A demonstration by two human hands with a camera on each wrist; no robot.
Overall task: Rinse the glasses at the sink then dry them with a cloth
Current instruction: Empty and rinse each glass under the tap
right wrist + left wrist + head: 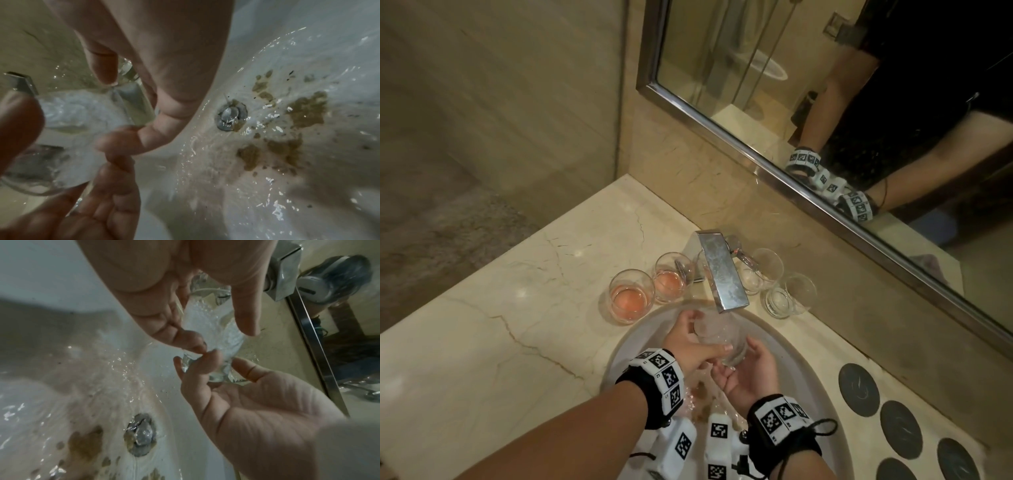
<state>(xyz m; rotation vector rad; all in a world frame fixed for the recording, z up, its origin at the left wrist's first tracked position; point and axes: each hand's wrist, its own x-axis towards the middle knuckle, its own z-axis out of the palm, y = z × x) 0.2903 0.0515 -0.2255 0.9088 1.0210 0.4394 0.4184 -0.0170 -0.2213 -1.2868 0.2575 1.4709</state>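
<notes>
The left hand's fingers (191, 340) and thumb curl round a clear glass (720, 339), one on each side. The glass is tilted, with its open end up under the tap (722, 270). Water is running into it and looks white and bubbly inside. The right hand (748, 371) is just under the glass with the palm up. Its fingers (193, 369) are bent a little and touch the thick bottom of the glass, and the thumb sits beside it.

Both hands are over the white sink (811, 387). Water runs down the bowl to the metal drain (140, 437). There are brown bits near the drain (304, 110).

On the worktop (524, 308), left of the tap, stand two glasses with pink drink in them (631, 296), touching or nearly touching. Right of the tap stand two clear glasses (789, 294) that look clean. Round dark mats (858, 390) lie in a row on the worktop at the right. A mirror (825, 85) hangs on the wall behind the tap, and it shows the person's arms and wrist bands.
</notes>
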